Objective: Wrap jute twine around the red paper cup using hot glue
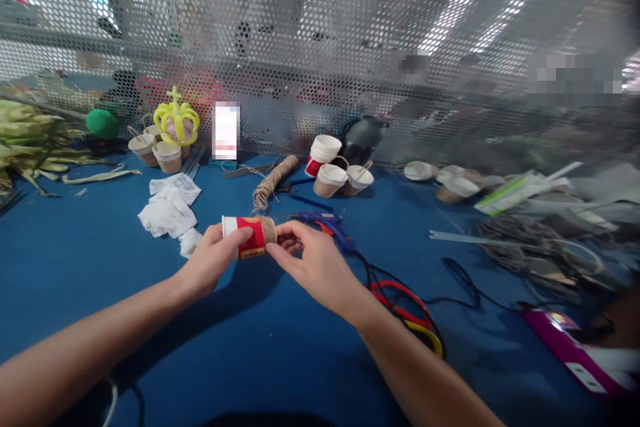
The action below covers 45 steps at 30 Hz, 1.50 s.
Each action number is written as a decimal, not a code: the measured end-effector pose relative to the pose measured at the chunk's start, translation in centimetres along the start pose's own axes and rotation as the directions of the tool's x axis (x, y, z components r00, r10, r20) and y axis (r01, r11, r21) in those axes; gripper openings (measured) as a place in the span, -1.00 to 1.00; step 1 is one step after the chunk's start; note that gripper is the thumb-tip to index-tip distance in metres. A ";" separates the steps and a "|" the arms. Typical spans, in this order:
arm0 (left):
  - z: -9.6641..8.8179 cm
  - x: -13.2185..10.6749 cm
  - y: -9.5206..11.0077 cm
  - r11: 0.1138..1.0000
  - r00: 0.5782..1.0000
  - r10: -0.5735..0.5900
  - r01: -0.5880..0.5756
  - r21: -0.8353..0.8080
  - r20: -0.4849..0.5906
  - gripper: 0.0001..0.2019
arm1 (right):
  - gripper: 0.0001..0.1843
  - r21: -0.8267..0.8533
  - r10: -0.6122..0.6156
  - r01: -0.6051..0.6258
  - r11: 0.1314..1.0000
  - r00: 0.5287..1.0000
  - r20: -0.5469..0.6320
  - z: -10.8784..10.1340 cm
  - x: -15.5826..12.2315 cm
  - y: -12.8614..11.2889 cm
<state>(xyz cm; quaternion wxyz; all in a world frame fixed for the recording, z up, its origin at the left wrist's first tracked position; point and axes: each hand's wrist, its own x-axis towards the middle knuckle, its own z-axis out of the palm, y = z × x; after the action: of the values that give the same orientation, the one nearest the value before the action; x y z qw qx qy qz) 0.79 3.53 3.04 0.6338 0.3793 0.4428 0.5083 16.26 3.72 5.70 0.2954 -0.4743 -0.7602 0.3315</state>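
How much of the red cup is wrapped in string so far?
Done: twine covers the bottom end of the red cup. In hand: the left hand holds it sideways, and the right hand pinches the twined end. Left: most of the red is bare.

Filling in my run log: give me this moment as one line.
left hand: holds red paper cup sideways | right hand: pinches twine-wrapped end | glue gun: on blue table, behind cup

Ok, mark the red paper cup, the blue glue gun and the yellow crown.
red paper cup (254, 239), head view, red side wall.
blue glue gun (323, 219), head view, barrel.
yellow plastic crown (176, 121), head view, front arch.
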 end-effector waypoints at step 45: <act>-1.2 0.8 0.7 0.981 0.977 0.027 -0.066 0.181 0.212 -0.78 | -0.74 -0.216 -0.367 0.339 0.916 0.925 -0.102 -0.9 0.1 0.5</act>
<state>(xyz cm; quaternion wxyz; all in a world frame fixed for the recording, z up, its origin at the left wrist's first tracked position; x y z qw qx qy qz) -0.48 4.51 3.15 0.6264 0.4986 0.4104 0.4366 17.16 4.20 5.92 0.3554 -0.3776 -0.8394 0.1628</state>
